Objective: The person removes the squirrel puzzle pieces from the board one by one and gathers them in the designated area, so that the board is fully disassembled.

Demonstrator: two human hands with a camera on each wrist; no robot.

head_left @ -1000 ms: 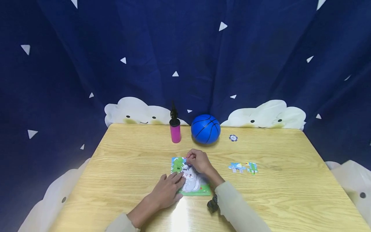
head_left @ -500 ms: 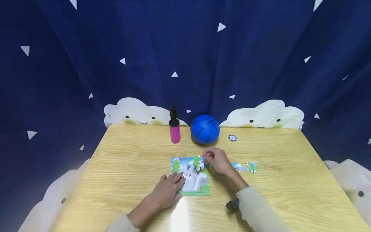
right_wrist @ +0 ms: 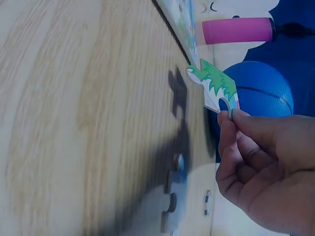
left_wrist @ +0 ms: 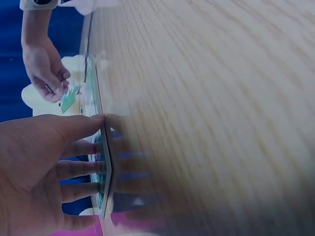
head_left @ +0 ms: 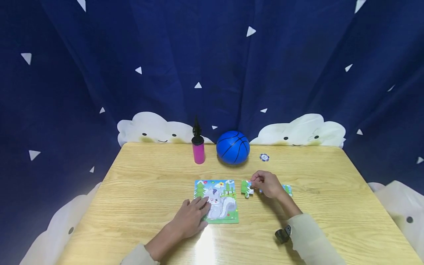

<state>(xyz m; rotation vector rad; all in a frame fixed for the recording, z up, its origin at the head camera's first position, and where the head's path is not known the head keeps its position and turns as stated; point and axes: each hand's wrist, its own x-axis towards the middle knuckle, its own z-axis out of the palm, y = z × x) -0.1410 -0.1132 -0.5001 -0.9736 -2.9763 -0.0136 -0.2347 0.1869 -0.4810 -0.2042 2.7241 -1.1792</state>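
Note:
My right hand (head_left: 269, 185) pinches a puzzle piece (right_wrist: 214, 83) with a green tree on it, between thumb and fingertips. It is raised above the table, to the right of the square squirrel puzzle (head_left: 226, 211). My left hand (head_left: 191, 218) lies with straight fingers across the puzzle's left side, hiding part of it. In the left wrist view the thumb (left_wrist: 86, 127) is at the near edge of the board. Beyond the right hand lies another loose puzzle piece (head_left: 287, 189). A further piece (right_wrist: 175, 196) lies below the right hand, mostly hidden in the head view.
At the back of the wooden table (head_left: 149, 173) stands a pink hand pump (head_left: 198, 151) with a black top. Beside it sits a blue basketball (head_left: 233, 147), and a blue-and-white poker chip (head_left: 264, 157) lies further right. A dark blue curtain (head_left: 212, 66) hangs behind.
My right hand has moved right from over the puzzle, carrying the tree piece off beyond its right edge. The left hand has stayed in place on the puzzle.

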